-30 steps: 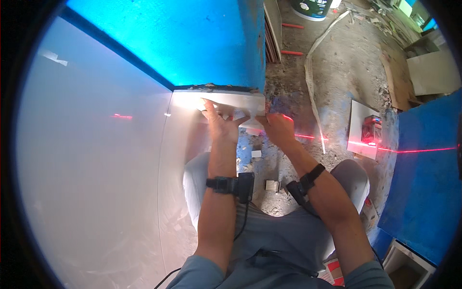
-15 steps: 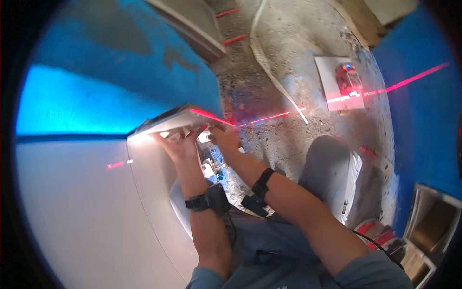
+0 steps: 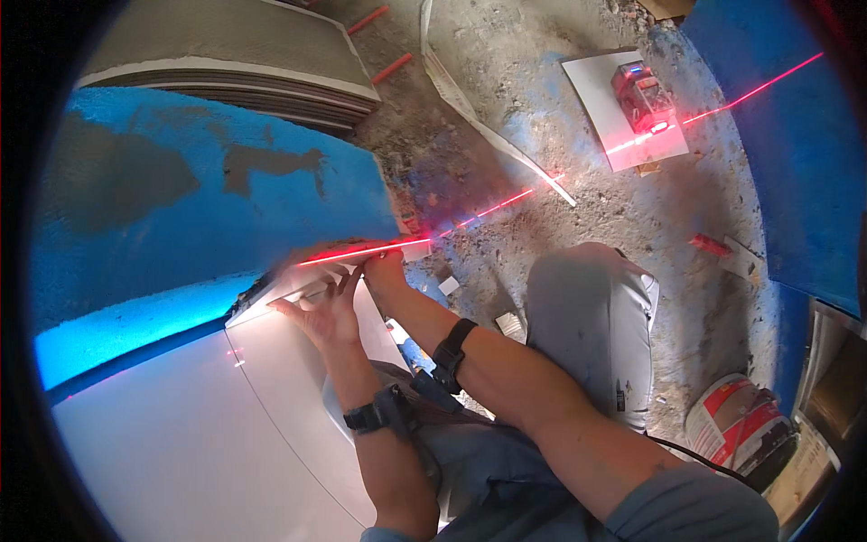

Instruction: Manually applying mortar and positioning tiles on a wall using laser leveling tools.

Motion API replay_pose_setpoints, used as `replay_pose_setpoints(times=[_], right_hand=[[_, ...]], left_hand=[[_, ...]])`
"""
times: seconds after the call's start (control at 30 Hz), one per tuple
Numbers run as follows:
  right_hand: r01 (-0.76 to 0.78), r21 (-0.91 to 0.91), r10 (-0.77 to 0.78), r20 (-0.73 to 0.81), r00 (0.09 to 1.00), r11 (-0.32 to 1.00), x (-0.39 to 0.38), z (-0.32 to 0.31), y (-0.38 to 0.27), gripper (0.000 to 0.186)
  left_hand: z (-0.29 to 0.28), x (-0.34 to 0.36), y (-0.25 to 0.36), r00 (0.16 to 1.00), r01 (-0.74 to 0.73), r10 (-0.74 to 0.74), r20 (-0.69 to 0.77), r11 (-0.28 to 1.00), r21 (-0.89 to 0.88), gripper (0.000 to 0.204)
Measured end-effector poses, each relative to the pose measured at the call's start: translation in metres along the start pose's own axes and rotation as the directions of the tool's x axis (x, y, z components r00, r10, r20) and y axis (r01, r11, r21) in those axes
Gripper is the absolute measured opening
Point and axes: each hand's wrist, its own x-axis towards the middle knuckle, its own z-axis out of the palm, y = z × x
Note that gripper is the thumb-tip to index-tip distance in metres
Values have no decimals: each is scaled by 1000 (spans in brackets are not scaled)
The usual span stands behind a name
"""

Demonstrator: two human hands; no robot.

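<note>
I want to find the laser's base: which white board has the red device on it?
The board on the floor, upper right; the narrow board at the left hand and the large left panel carry none.

The right hand's (image 3: 386,274) fingertips are hidden at the right end of the white tile (image 3: 257,312), so their grip cannot be told. The right forearm (image 3: 515,379) partly covers some pale scraps (image 3: 414,352) on the floor (image 3: 488,253), too little showing to identify. Beyond the blue block (image 3: 271,203), which hides its near side, the slab stack (image 3: 235,68) is cut off above. By the floor's right edge, the bucket's (image 3: 722,425) print is too small to read.
</note>
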Motion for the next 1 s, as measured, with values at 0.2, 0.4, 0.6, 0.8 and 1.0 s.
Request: replay_pose_setpoints(times=[0.2,0.4,0.6,0.8,1.0], right_hand=[[-93,-43,94,19,995,995,-22,36,9,29],[141,12,-142,115,983,990,1,7,16,26],[-201,-83,208,85,974,976,-26,26,-3,29],[-226,-34,228,86,970,974,-32,23,-29,22],[-236,-133,239,7,971,963,-46,33,-36,18]], left_hand=[[-18,6,42,986,-85,61,157,985,150,99],[0,0,10,993,-118,111,45,974,193,111],[-11,-1,36,990,-132,122,64,973,188,106],[-2,-1,21,992,-129,126,28,979,159,101],[7,-3,23,971,-164,184,-153,977,139,88]])
